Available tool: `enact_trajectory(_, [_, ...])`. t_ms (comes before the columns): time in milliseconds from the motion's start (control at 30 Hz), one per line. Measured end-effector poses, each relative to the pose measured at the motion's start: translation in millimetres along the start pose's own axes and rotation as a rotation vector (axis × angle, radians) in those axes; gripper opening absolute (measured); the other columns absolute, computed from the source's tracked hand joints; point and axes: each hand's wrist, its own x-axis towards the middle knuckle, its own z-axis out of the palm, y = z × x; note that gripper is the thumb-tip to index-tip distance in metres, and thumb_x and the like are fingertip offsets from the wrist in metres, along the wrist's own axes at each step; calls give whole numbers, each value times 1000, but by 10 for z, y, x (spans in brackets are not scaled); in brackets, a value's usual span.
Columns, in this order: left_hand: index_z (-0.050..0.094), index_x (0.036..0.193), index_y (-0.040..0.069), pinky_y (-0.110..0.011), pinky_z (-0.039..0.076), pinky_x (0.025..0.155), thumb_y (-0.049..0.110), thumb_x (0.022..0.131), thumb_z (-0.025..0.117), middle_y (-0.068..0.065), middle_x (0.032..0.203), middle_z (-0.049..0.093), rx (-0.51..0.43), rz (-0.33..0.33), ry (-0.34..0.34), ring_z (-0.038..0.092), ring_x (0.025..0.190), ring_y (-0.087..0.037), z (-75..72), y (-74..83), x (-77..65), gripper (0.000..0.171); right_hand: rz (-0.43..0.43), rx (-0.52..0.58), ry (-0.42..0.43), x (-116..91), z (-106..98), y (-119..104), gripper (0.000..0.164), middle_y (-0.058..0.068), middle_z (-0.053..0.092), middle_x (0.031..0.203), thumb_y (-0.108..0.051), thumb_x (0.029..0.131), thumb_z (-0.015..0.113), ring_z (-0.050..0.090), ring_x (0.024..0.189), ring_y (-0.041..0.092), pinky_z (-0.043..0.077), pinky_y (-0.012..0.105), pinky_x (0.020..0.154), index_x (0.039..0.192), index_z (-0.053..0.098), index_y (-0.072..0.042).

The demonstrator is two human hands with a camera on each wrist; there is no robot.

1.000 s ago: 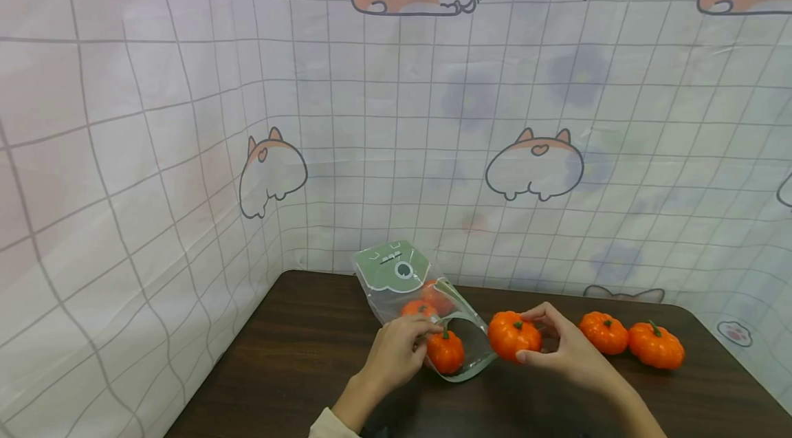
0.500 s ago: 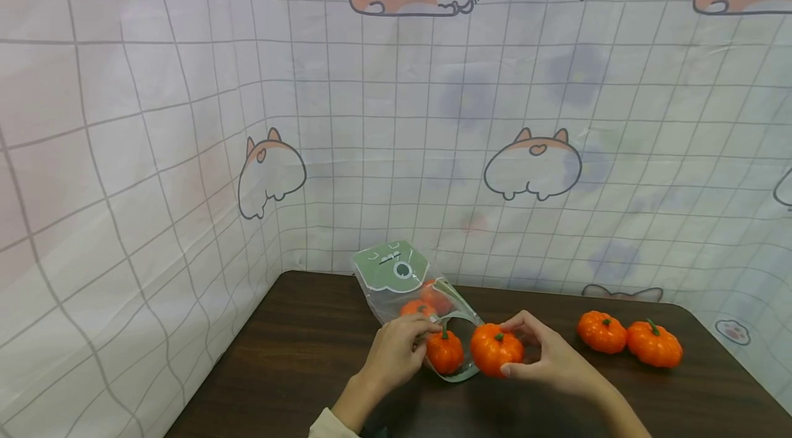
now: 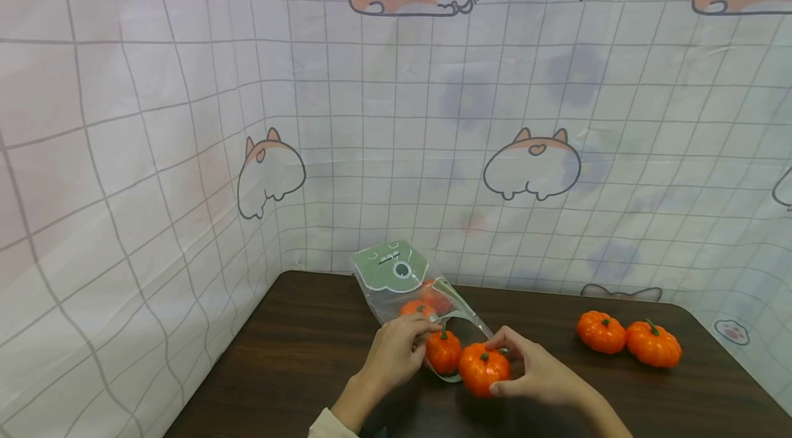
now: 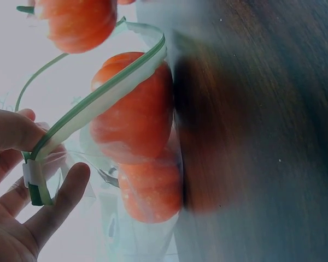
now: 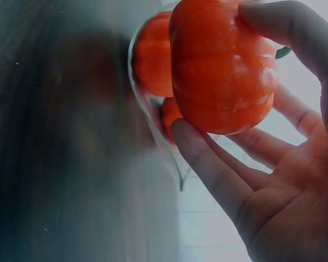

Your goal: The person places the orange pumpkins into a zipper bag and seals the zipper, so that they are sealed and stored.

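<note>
A clear zip bag (image 3: 394,269) with a green printed creature lies on its side, its mouth spread toward me. My left hand (image 3: 394,354) pinches one end of the green zip rim (image 4: 93,98). Just inside the mouth sits a small orange pumpkin (image 3: 443,353), and more pumpkins show through the plastic deeper in. My right hand (image 3: 538,375) holds another orange pumpkin (image 3: 485,370) between thumb and fingers, right in front of the opening. In the right wrist view this held pumpkin (image 5: 224,71) partly covers those in the bag.
Two more orange pumpkins, one (image 3: 601,332) beside the other (image 3: 654,344), stand on the right of the dark wooden table (image 3: 291,348). A white gridded cloth (image 3: 396,183) with dog drawings hangs behind and along the left side.
My right hand has carried its pumpkin leftward and nearer to me, from the right of the bag to before its mouth. The left hand has stayed on the rim.
</note>
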Motion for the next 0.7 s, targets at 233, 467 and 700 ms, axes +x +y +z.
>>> enact_trajectory(233, [80, 107, 16, -21, 48, 69, -2, 81, 71, 5, 107, 77, -12, -2, 0, 66, 82, -8, -9, 14, -2, 33, 17, -29, -10, 16, 73, 31, 51, 21, 58, 136, -26, 86, 80, 64, 111, 16, 58, 28, 84, 126, 51, -13])
enact_trajectory(467, [80, 105, 16, -21, 49, 69, -2, 79, 73, 6, 100, 76, -15, 11, 3, 59, 78, -5, 9, 23, 0, 33, 13, -31, -1, 31, 133, 66, 52, 22, 59, 136, -27, 85, 82, 65, 110, 13, 58, 28, 82, 125, 52, -12])
enact_trajectory(700, [80, 105, 17, -22, 51, 69, -1, 80, 72, 6, 101, 76, -8, 18, -3, 62, 80, -5, 49, 6, -3, 32, 12, -45, 12, 69, 193, 59, 53, 23, 59, 137, -28, 86, 82, 66, 109, 20, 58, 27, 81, 126, 52, -13])
